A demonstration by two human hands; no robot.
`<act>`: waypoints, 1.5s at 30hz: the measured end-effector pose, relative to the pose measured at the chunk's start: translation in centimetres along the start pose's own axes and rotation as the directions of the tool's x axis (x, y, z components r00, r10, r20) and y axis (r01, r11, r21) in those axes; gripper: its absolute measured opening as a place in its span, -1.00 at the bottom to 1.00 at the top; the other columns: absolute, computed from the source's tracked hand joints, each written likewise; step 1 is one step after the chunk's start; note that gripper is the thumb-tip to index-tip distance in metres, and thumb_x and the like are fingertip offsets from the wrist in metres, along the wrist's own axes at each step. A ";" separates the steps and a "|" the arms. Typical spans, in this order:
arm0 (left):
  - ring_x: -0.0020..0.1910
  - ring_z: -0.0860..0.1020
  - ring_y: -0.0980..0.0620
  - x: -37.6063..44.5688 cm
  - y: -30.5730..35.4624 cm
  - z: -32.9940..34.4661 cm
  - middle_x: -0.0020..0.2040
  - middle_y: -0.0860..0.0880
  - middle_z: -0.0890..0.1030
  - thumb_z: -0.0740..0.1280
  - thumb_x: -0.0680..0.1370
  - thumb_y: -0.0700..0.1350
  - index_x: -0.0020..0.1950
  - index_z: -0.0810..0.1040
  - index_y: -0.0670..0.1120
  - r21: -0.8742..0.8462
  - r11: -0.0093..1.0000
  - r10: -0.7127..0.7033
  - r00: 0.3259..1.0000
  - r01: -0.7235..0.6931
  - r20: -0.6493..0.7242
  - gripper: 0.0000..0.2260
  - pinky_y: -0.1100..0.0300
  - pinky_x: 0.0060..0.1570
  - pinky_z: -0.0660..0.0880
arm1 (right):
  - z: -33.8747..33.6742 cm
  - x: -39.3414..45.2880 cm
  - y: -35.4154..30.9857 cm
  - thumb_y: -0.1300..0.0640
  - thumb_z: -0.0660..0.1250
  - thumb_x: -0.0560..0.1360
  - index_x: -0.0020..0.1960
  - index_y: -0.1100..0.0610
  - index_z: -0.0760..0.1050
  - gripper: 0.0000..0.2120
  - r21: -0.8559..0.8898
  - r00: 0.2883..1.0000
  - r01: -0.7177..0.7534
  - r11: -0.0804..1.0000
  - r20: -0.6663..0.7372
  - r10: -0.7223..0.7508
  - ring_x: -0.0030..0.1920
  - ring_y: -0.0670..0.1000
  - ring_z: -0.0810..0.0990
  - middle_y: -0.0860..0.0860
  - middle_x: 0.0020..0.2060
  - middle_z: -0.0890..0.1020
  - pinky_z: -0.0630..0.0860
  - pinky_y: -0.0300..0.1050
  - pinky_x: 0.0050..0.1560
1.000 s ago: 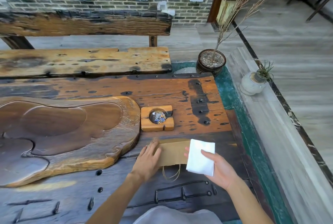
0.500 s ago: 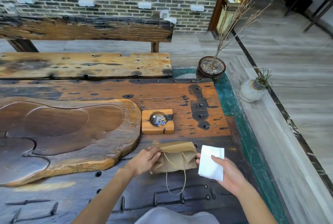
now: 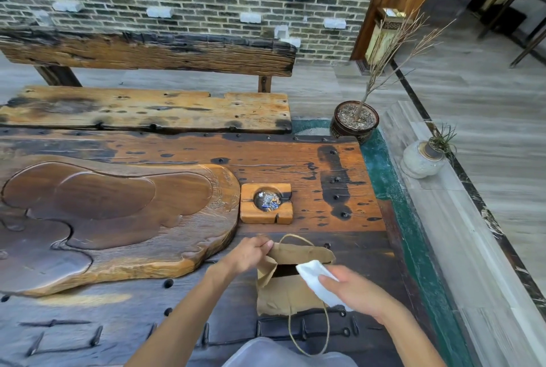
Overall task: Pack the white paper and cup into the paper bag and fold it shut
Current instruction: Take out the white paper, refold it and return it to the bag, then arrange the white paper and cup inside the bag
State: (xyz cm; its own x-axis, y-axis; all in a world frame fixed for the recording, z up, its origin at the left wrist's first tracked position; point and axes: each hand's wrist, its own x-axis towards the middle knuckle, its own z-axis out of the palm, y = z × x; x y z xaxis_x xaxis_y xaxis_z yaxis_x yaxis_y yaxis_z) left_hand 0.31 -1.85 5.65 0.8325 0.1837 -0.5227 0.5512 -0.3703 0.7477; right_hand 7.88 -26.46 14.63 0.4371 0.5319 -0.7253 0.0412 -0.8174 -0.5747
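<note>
A brown paper bag with string handles stands on the dark wooden table near its front edge, its mouth open toward me. My left hand pinches the bag's far left rim and holds it up. My right hand grips the folded white paper, whose tip is at the bag's opening. No cup is in view.
A square wooden ashtray sits just behind the bag. A large carved wooden tray fills the table's left side. Behind is a wooden bench. A potted dry branch and a small white vase stand to the right, off the table.
The bag went from lying flat to standing open, lifted by my left hand. My right hand swung the white paper from beside the bag to its mouth.
</note>
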 end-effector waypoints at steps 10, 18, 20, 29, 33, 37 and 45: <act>0.11 0.56 -0.11 -1.0 0.2 0.4 0.09 -0.15 0.67 0.14 0.67 0.01 0.07 0.62 -0.12 0.026 1.000 0.006 1.000 -0.006 0.005 -0.69 0.05 0.17 0.41 | 4.8 7.8 -1.4 0.26 0.04 0.56 -0.04 0.13 0.35 -0.87 -0.585 0.998 0.060 0.809 0.062 -0.029 0.13 0.24 0.54 0.23 0.15 0.56 0.38 -0.01 -0.08; 0.21 0.50 -0.03 -2.3 -0.3 2.9 0.29 -0.06 0.50 0.28 0.51 0.28 0.40 0.37 -0.01 -0.143 0.990 -0.013 0.974 -0.020 -0.226 -0.44 0.11 0.24 0.43 | 4.5 10.8 -1.3 0.16 0.09 0.60 0.49 0.01 0.25 -0.54 -0.485 0.999 0.027 0.874 0.046 -0.005 0.10 0.22 0.58 0.19 0.19 0.57 0.43 -0.06 -0.03; 0.38 0.37 -0.01 -3.0 -0.6 3.8 0.43 -0.04 0.36 0.37 0.37 0.37 0.51 0.17 0.02 -0.216 0.976 -0.052 0.962 -0.008 -0.269 -0.16 0.00 0.43 0.34 | 4.1 11.0 -1.4 0.13 0.09 0.60 0.42 -0.01 0.34 -0.61 -0.442 0.998 0.045 0.896 0.068 -0.016 0.14 0.24 0.56 0.20 0.20 0.55 0.43 0.00 0.05; 0.25 0.52 -0.12 -4.2 0.6 5.1 0.32 -0.14 0.53 0.23 0.60 -0.22 0.60 -0.21 -0.05 -0.260 0.956 -0.209 0.934 0.133 -0.291 -0.26 0.12 0.22 0.40 | 3.5 11.5 -2.2 0.14 -0.01 0.64 0.50 -0.03 0.20 -0.57 -0.374 0.995 -0.006 0.927 0.093 0.044 0.30 0.22 0.49 0.15 0.42 0.41 0.51 0.07 0.16; 0.04 0.46 -0.07 -4.5 1.2 4.3 0.27 -0.26 0.54 0.09 0.52 -0.38 0.62 -0.08 -0.07 -0.230 0.951 -0.263 0.932 0.207 -0.250 -0.29 0.16 0.04 0.38 | 3.6 11.9 -2.2 0.17 0.01 0.65 0.52 0.10 0.22 -0.56 -0.202 0.983 -0.161 0.966 0.051 0.175 0.34 0.26 0.46 0.18 0.46 0.34 0.58 0.00 0.08; 0.00 0.46 -0.08 -5.0 1.5 4.2 0.20 -0.21 0.55 0.07 0.53 -0.38 0.61 0.03 -0.04 -0.253 0.949 -0.256 0.927 0.187 -0.276 -0.34 0.15 -0.02 0.37 | 4.6 11.9 -2.0 0.08 0.06 0.65 0.54 0.13 0.17 -0.54 0.026 0.945 -0.322 0.947 0.073 0.319 0.46 0.31 0.27 0.19 0.52 0.23 0.44 0.28 0.31; -0.10 0.51 -0.11 -5.3 1.1 4.3 0.06 -0.20 0.57 0.06 0.50 -0.40 0.60 0.08 -0.04 -0.304 0.932 -0.286 0.918 0.200 -0.275 -0.33 0.11 -0.12 0.43 | 6.1 12.5 -2.6 0.22 0.06 0.69 0.53 0.27 0.14 -0.57 0.357 0.934 -0.356 0.864 0.111 0.339 0.51 0.19 0.25 0.16 0.49 0.28 0.23 -0.01 0.49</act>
State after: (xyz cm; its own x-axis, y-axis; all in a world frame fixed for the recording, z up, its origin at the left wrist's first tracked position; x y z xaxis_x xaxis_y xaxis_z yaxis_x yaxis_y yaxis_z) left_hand -3.72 -7.14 7.51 0.6218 0.5247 -0.5815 0.6968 -0.0317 0.7166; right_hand 7.77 -16.33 4.71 0.3226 0.2443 -0.9145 -0.4405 -0.8164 -0.3735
